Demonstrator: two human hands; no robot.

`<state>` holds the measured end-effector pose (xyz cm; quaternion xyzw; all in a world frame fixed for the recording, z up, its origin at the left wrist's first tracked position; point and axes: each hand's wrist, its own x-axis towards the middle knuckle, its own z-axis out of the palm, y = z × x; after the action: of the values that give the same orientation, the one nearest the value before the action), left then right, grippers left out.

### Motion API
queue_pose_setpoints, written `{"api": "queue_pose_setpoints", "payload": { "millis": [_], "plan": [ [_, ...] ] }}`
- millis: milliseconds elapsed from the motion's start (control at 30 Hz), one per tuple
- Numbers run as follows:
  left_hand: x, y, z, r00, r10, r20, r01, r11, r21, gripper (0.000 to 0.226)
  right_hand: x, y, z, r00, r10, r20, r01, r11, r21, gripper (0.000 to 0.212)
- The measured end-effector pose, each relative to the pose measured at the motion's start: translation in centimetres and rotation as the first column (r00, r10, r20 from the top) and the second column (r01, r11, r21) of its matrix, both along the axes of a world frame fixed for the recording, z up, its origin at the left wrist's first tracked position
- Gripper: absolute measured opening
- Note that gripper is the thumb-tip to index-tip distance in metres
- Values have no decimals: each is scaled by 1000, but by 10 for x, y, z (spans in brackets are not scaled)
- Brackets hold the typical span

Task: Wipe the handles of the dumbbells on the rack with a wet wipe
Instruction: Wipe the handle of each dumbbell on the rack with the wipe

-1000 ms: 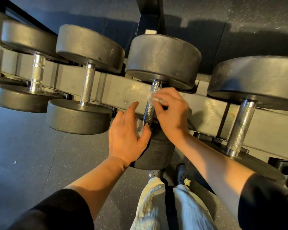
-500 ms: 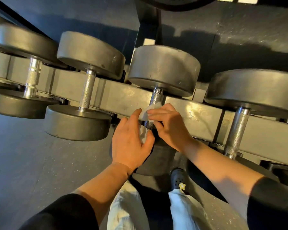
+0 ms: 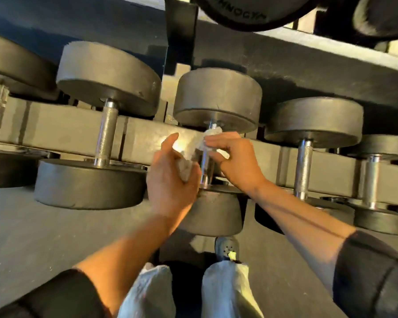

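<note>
Both hands, left (image 3: 170, 177) and right (image 3: 233, 157), are pinching the soft, limp wipe (image 3: 193, 154) around the middle dumbbell's stiff, likely slippery handle (image 3: 206, 165), best gripped snugly mid-shaft.

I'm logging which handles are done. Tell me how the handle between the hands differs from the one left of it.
The middle handle has the wet wipe draped against it, with the left hand and right hand around it; the left-neighbour handle stands bare and untouched. The middle handle is partly hidden, the neighbour fully visible. Both are upright silver metal bars.

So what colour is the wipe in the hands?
White, seen from the head camera: the wet wipe.
</note>
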<state>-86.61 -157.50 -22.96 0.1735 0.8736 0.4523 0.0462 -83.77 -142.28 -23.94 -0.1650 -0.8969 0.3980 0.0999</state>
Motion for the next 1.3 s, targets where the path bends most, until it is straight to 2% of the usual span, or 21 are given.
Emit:
{"api": "queue_pose_setpoints", "payload": {
  "millis": [67, 133, 200, 267, 333, 433, 667, 800, 933, 1133, 1300],
  "plan": [
    [-23, -16, 3, 996, -74, -51, 69, 994, -80, 65, -10, -4, 0, 996, 83, 20, -84, 992, 97, 17],
    [-45, -31, 5, 981, -165, -98, 153, 980, -125, 66, -19, -7, 0, 967, 171, 187, -205, 962, 181, 22],
    [-62, -46, 4, 960, -249, -129, 217, 950, -223, 68, -23, -8, -5, 918, 226, 326, -321, 907, 274, 38],
    [-74, -57, 0, 941, -325, -99, 279, 905, -322, 70, -23, -6, -11, 888, 235, 395, -414, 785, 462, 31],
    [-77, -62, -2, 919, -387, -71, 338, 870, -359, 71, -24, -6, -11, 861, 212, 463, -463, 704, 538, 32],
    [-72, -63, -2, 884, -452, -116, 386, 848, -363, 70, -25, -11, -2, 832, 232, 505, -498, 713, 493, 41],
    [-72, -62, -4, 894, -421, -153, 363, 881, -302, 70, -9, -20, 7, 733, 230, 640, -510, 808, 294, 51],
    [-72, -61, -6, 897, -422, -131, 373, 882, -289, 68, -7, -19, 5, 746, 232, 624, -444, 872, 206, 46],
    [-72, -61, -6, 893, -425, -151, 371, 882, -290, 67, -6, -22, 8, 764, 229, 603, -411, 894, 181, 34],
    [-72, -62, -4, 897, -409, -166, 356, 893, -276, 66, -4, -27, 12, 782, 139, 607, -312, 931, 189, 31],
    [-76, -72, 0, 907, -406, -110, 377, 901, -214, 65, 3, -30, 17, 860, 9, 510, -85, 988, 128, 28]
  ]
}}
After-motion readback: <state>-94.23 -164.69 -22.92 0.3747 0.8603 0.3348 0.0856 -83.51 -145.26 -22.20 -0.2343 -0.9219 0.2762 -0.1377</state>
